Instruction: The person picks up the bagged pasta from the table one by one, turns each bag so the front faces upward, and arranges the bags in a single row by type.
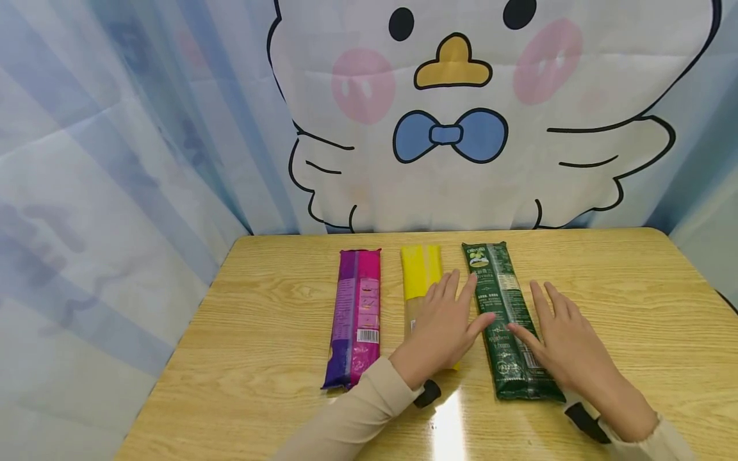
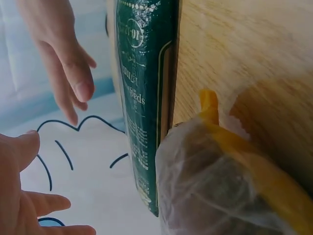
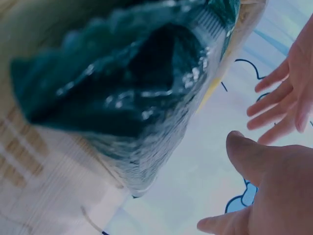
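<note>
Three long packets lie side by side on the table. My left hand (image 1: pixel 441 323) hovers above the yellow packet (image 1: pixel 421 272) with its fingers extended and covers its lower part. The left wrist view shows that packet's translucent plastic (image 2: pixel 205 186) close up. To its right is the dark green spaghetti packet (image 1: pixel 498 320), its printed text facing up. My right hand (image 1: pixel 571 346) is held over this packet's lower right edge, fingers spread and thumb pointing toward the left hand. Neither hand grips anything. At the left lies the purple and pink packet (image 1: pixel 357 314), with a barcode.
The wooden table (image 1: pixel 259 358) reaches back to a curtain (image 1: pixel 369 179) printed with a white cartoon figure and a blue bow tie. Dark wrist camera straps (image 1: pixel 426 394) show under the wrists. Light glares off the table's front.
</note>
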The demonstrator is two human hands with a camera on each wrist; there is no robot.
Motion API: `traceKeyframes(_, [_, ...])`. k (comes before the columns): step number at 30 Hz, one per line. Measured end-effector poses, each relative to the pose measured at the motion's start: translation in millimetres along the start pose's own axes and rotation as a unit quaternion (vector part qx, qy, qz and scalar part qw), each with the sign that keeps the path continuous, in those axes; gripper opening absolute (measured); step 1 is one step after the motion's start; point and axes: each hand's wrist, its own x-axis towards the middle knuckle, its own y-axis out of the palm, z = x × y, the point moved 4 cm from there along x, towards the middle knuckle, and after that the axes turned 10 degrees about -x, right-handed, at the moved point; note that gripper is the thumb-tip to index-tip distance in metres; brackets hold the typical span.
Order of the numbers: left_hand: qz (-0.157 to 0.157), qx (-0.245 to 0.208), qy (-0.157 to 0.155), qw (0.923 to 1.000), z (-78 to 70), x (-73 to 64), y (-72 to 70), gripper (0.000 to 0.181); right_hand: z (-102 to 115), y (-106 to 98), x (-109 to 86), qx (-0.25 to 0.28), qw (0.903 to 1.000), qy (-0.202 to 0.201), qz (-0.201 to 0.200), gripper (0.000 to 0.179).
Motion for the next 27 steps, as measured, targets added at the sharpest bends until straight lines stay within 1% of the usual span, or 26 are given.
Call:
traceKeyframes(6, [-0.006, -0.022, -0.005, 0.9997, -1.8, 9.9, 3.0, 0.071, 0, -3, 2.6, -0.002, 1.0, 0.007, 0.0, 0.086])
traceKeyframes(10, [-0.008, -0.038, -0.015, 0.9991, -1.5, 17.8, 5.7, 0.07, 0, -4, 5.2, 0.024, 0.9993, 0.021, 0.018, 0.085])
traceKeyframes(14, [-0.006, -0.056, -0.025, 0.9981, -1.6, 25.0, 9.8, 0.068, -2, -3, 7.4, 0.059, 0.9961, 0.046, 0.047, 0.086])
traceKeyframes(17, [-0.01, -0.063, -0.029, 0.9976, -1.9, 29.6, 12.4, 0.067, -3, -3, 8.9, 0.076, 0.9935, 0.058, 0.061, 0.087])
traceKeyframes(21, [-0.017, -0.06, -0.035, 0.9974, -1.8, 35.5, 15.3, 0.066, -3, -3, 10.6, 0.081, 0.9926, 0.062, 0.065, 0.085])
traceKeyframes(27, [-0.02, -0.072, -0.059, 0.9955, -3.8, 45.2, 19.6, 0.066, -4, -2, 12.8, 0.093, 0.9905, 0.062, 0.079, 0.084])
